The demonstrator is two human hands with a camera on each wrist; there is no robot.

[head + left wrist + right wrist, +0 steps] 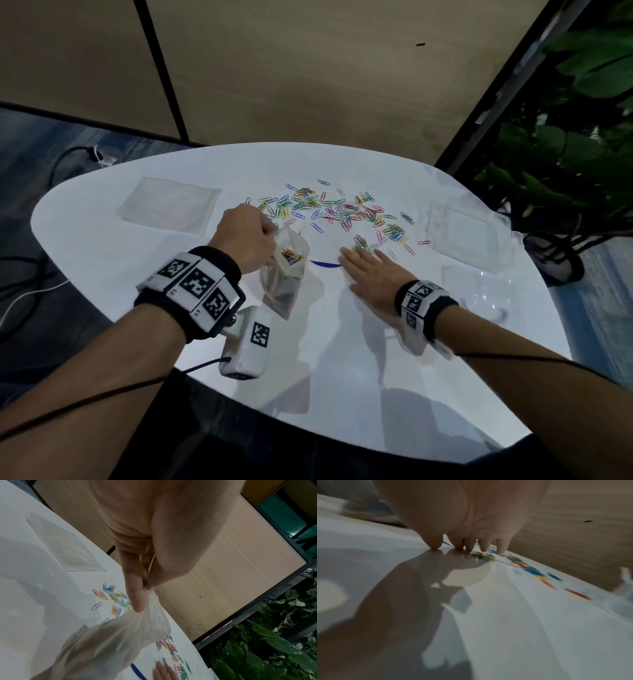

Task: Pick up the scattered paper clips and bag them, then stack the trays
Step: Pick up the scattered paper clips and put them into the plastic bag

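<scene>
Pinching the bag (286, 263) open with our left hand (246, 240), we lay our flat, empty right hand (371, 274) on the table (102, 246), fingertips touching clips (342, 209) strewn toward twelve o'clock, the bag's mouth at nine.

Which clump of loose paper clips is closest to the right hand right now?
The small clump right at the right hand's fingertips, nearer the person than the main spread across the table's middle; the flat fingers reach its edge.
</scene>
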